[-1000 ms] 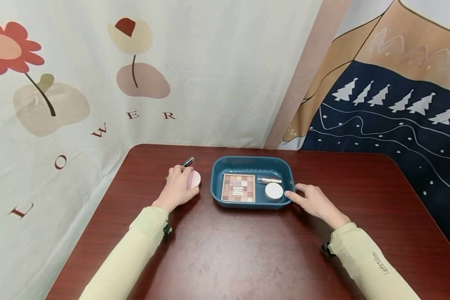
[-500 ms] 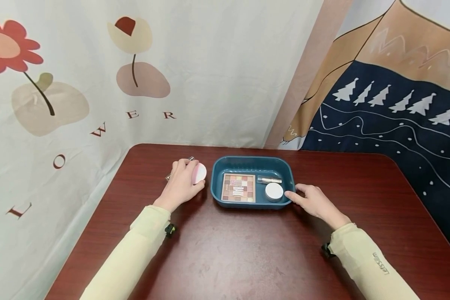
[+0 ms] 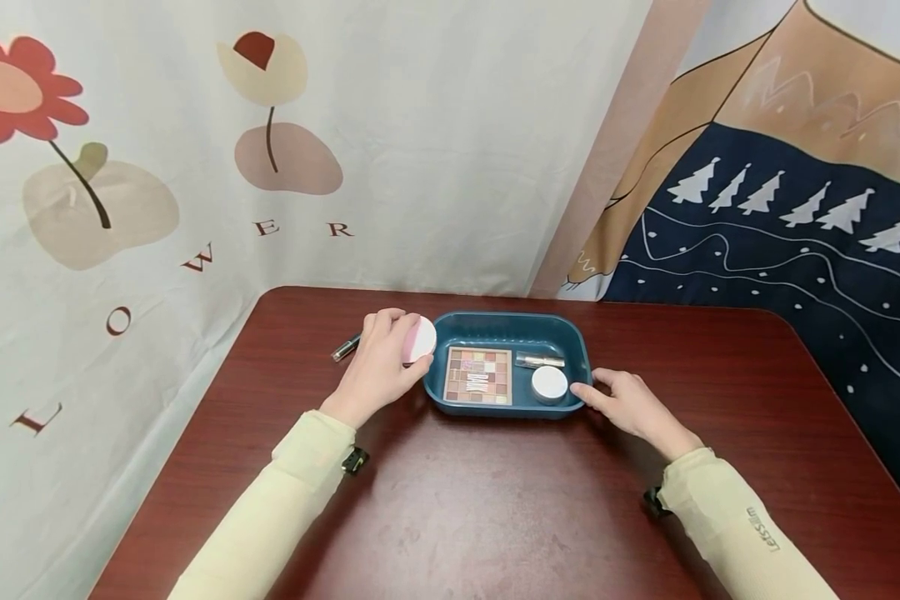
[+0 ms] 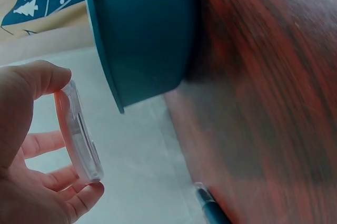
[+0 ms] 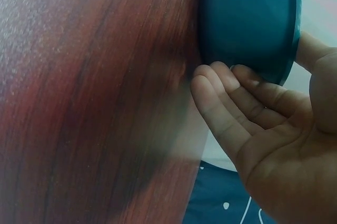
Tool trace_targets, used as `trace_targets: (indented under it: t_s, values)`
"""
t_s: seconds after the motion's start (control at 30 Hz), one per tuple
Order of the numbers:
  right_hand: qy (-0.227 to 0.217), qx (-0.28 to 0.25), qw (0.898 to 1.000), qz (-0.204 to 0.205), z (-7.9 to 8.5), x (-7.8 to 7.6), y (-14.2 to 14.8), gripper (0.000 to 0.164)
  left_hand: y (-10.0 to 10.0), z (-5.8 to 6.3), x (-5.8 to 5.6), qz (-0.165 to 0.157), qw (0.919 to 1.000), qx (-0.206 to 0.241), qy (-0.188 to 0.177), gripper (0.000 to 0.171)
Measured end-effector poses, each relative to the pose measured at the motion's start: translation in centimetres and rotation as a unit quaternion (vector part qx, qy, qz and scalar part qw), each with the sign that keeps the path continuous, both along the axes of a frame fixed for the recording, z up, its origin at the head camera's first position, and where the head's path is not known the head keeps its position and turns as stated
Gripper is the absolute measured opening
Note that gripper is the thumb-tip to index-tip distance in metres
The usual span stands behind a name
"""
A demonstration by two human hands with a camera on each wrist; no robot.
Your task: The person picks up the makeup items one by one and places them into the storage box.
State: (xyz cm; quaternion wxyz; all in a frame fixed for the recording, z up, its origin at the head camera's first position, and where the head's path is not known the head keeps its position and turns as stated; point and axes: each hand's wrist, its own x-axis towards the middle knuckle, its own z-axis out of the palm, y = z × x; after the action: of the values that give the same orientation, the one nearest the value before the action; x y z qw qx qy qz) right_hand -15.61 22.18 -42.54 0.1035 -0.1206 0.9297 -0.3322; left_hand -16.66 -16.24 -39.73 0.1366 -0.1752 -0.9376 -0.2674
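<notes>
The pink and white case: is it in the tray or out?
Out. The left wrist view shows the left hand holding the case, a gap between it and the tray.

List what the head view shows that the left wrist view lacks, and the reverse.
Head only: right hand, square multicoloured palette, round white jar.
Left wrist only: palm side of the left hand, translucent edge of the round pink-and-white case.
Both: that hand, the case, teal plastic tray, slim dark tube.
</notes>
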Motion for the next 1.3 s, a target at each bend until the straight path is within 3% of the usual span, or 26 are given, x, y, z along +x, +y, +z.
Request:
trace_targets:
  t_s: [0.27, 0.5, 0.83, 1.3]
  values:
    - [0.0, -0.004, 1.0, -0.002, 0.0, 0.1, 0.0, 0.036, 1.2, 0.3, 0.2, -0.021, 0.9997, -0.005, 0.005, 0.055]
    - [-0.013, -0.003, 1.0, -0.005, 0.2, 0.3, 0.0, 0.037, 2.2, 0.1, 0.4, -0.047, 0.9983, -0.001, 0.033, 0.052]
    - [-0.017, -0.008, 1.0, -0.006, 0.4, 0.4, -0.2, 0.039, 3.7, 0.0, 0.5, -0.067, 0.9976, -0.012, -0.014, 0.055]
    - [-0.025, -0.009, 1.0, -0.011, 0.3, 0.2, -0.2, 0.039, 4.7, -1.1, 0.1, -0.095, 0.9936, -0.051, -0.033, 0.058]
